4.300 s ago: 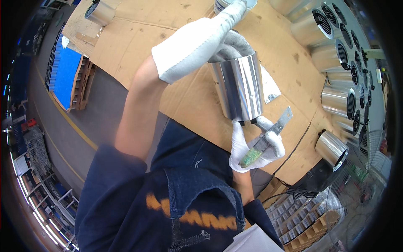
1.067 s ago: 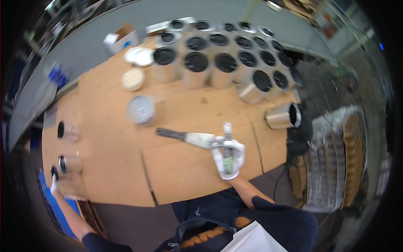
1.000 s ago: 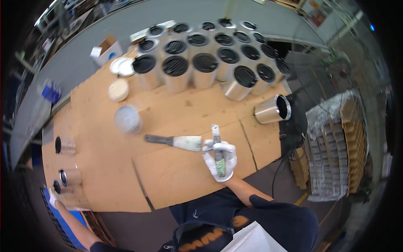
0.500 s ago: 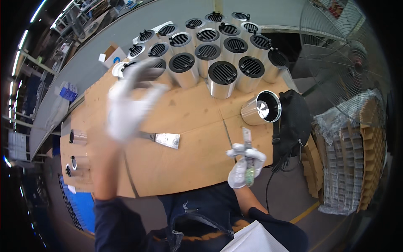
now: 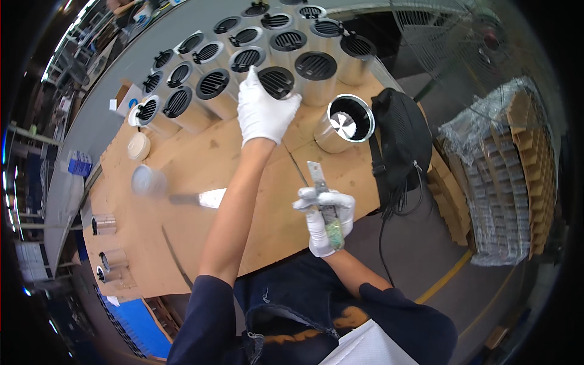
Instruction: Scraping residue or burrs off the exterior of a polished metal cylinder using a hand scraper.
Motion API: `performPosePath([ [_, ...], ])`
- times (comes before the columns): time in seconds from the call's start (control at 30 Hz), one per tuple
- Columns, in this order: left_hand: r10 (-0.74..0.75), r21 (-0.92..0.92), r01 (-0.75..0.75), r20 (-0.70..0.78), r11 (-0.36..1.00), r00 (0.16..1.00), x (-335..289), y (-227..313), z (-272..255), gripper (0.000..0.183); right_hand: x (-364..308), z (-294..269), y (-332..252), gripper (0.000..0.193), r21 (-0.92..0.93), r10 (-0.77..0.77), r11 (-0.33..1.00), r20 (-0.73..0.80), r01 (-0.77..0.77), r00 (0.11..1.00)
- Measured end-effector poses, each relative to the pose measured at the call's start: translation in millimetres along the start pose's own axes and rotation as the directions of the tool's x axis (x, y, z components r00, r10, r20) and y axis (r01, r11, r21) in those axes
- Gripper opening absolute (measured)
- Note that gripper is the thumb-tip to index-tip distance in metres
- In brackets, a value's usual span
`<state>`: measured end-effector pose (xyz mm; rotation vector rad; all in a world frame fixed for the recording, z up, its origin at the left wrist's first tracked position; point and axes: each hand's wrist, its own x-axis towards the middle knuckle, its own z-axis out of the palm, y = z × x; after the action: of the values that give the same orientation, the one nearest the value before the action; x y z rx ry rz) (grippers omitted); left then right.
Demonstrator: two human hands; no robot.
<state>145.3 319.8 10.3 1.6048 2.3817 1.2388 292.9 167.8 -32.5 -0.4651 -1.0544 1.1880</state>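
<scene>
My white-gloved left hand [image 5: 266, 112] reaches to the front of the group, its thumb and fingers around a silver metal cylinder whose black slotted top [image 5: 277, 82] shows beyond the glove. Its body is mostly hidden by that hand. In my gloved right hand [image 5: 331, 219] a narrow flat metal-bladed tool [image 5: 317, 175] with a greenish handle points away from me. Right of the left hand, an open metal cylinder [image 5: 331, 137] leans with its mouth toward me; a shiny finned piece [image 5: 343, 125] shows inside. A putty knife [image 5: 212, 198] lies left of my left forearm.
Several black-topped cylinders [image 5: 316, 67] stand along the far side of the cardboard [image 5: 255, 182]. A blurred translucent cup [image 5: 149, 180] and a pale round lid [image 5: 139, 146] are at left, short metal tubes [image 5: 113, 260] further left. A black bag [image 5: 401, 131] and fan [image 5: 474, 39] are at right.
My left hand has swung right and forward, onto the cylinder at the front. The cup and pale lid now show at left. The view has shifted; my right hand still holds its tool.
</scene>
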Motion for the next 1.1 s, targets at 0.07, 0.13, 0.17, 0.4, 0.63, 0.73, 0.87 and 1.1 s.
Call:
performPosePath([
  [0.07,0.021,-0.025,-0.021,-0.004,0.999,1.000,2.4,-0.5,-4.2,0.087,-1.2,1.3,4.8,0.034,-0.032,-0.001,0.999,-0.008,0.001,1.000],
  [0.13,0.099,-0.046,-0.099,-0.006,0.994,0.995,-1.0,5.1,-7.6,0.087,-0.1,-1.8,9.6,0.029,-0.069,0.034,0.997,-0.014,-0.035,0.999],
  [0.17,0.122,-0.037,-0.122,0.009,0.992,0.992,-9.0,8.9,-14.9,0.087,1.9,-0.1,9.1,0.031,-0.058,0.060,0.996,-0.043,-0.063,0.997],
  [0.4,0.004,-0.179,0.006,0.060,0.984,0.998,-42.0,-38.9,-60.1,0.079,13.3,31.4,28.3,0.033,0.019,0.115,0.993,-0.012,-0.115,0.993],
  [0.63,-0.452,-0.753,0.506,0.310,0.421,0.836,-107.3,-73.4,-156.0,0.070,36.4,84.5,35.3,0.022,-0.081,0.048,0.995,-0.195,-0.064,0.980],
  [0.73,-0.438,-0.824,0.397,0.206,0.405,0.875,-155.6,-90.1,-186.4,0.076,31.7,136.6,26.6,0.007,-0.215,-0.037,0.976,-0.074,0.020,0.997],
  [0.87,-0.454,-0.894,0.227,0.030,0.387,0.891,-192.8,-88.1,-199.1,0.073,25.8,162.9,24.9,0.039,-0.122,0.175,0.979,0.086,-0.164,0.981],
  [1.1,-0.682,-0.890,0.228,-0.117,0.394,0.722,-236.7,-112.5,-212.6,0.085,-50.0,260.5,73.3,0.034,0.068,-0.394,0.877,0.670,0.476,0.630],
])
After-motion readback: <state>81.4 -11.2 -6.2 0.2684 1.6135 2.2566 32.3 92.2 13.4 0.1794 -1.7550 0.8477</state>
